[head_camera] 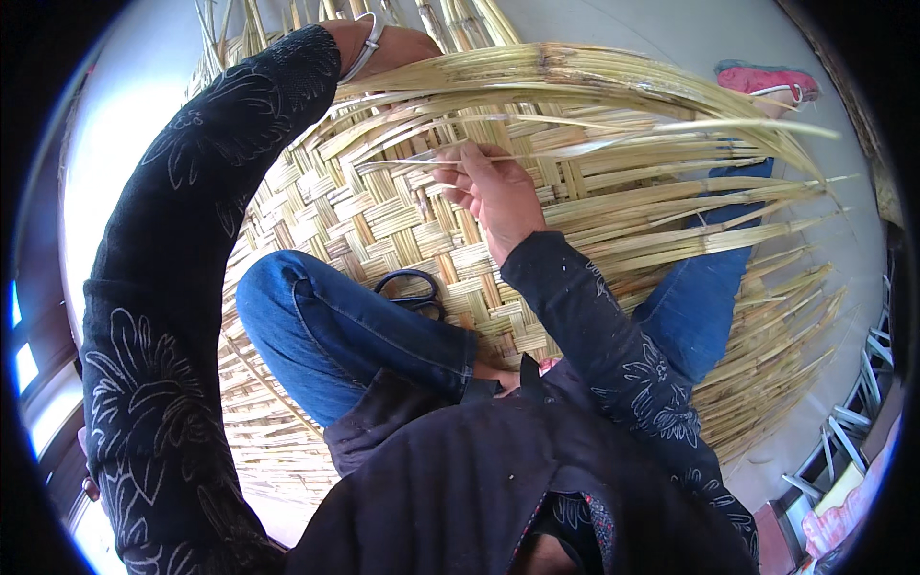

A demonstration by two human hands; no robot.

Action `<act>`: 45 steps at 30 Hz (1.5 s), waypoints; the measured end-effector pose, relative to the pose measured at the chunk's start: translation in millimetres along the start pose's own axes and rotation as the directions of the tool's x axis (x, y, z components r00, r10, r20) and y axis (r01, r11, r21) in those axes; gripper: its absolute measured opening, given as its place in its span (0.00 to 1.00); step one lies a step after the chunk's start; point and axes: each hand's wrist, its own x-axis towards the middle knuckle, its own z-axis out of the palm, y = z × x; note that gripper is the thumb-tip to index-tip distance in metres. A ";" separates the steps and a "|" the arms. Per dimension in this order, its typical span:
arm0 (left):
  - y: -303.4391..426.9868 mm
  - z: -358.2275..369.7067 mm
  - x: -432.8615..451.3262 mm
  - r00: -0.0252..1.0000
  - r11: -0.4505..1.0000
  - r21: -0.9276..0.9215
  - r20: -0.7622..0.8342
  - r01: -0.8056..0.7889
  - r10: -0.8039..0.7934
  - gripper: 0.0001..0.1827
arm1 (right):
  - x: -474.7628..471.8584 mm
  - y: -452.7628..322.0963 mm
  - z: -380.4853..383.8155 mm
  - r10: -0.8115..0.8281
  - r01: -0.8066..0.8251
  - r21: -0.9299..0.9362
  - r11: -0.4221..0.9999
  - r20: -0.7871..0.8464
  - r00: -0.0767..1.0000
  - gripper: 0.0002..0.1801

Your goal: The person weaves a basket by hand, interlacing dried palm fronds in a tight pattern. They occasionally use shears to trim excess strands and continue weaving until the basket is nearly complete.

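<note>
My left hand (397, 52), with a bracelet at the wrist, grips a raised bundle of flattened split stalks (546, 66). Its fingers are mostly hidden behind the bundle. Below it, my right hand (496, 190) pinches a thin pale strip (406, 162) between thumb and fingers, over the weave. Beneath both hands spreads a large mat (392, 223) of plaited stalk strips, its loose ends fanning out to the right and top. A pair of scissors with dark handles (411, 293) lies on the mat beside my bent left knee; its blades are out of sight.
My legs in jeans (345, 323) rest on the mat, the right one stretched under loose strip ends (719, 233) toward a red shoe (765, 83). Pale smooth floor (611, 25) surrounds the mat. A metal-legged frame (837, 431) stands at the far right.
</note>
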 end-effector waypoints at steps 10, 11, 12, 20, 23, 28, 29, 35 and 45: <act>35.6 16.9 -20.3 0.982 0.976 0.115 -0.059 0.186 -0.180 0.21 | 20.9 -21.2 -25.9 0.094 -0.115 0.255 0.960 0.091 0.991 0.09; 42.2 21.0 -21.9 0.976 0.967 0.134 -0.069 0.216 -0.209 0.20 | 19.2 -20.2 -27.3 0.143 -0.156 0.275 0.949 0.069 0.987 0.11; 48.5 25.2 -23.5 0.968 0.957 0.152 -0.078 0.249 -0.239 0.20 | 17.7 -20.1 -30.4 0.123 -0.147 0.260 0.954 0.107 0.987 0.11; 87.6 61.7 -26.6 0.931 0.931 0.117 -0.164 0.346 -0.326 0.19 | 27.1 -40.5 -67.9 -0.054 0.039 0.147 0.988 0.097 0.994 0.20; 97.7 71.2 -23.6 0.875 0.871 0.188 -0.279 0.454 -0.396 0.16 | 35.9 -59.5 -74.4 -0.145 0.125 0.217 0.968 0.080 0.986 0.20; 109.5 88.4 -28.9 0.815 0.881 0.095 -0.436 0.463 -0.381 0.13 | 53.7 -83.6 -71.0 -0.171 0.128 0.199 0.972 0.217 0.961 0.26; 111.2 91.1 -30.8 0.794 0.883 0.079 -0.480 0.463 -0.373 0.12 | 60.9 -86.0 -67.8 -0.163 0.114 0.192 0.975 0.261 0.952 0.27; 120.9 104.1 -41.3 0.679 0.866 0.017 -0.628 0.501 -0.380 0.12 | 100.1 -74.6 -31.7 -0.195 0.288 -0.416 0.863 0.252 0.948 0.29; 117.3 108.7 -50.9 0.555 0.855 -0.235 -0.674 0.463 -0.487 0.16 | 133.5 -93.9 -1.3 -0.012 0.344 -0.878 0.334 0.361 0.932 0.47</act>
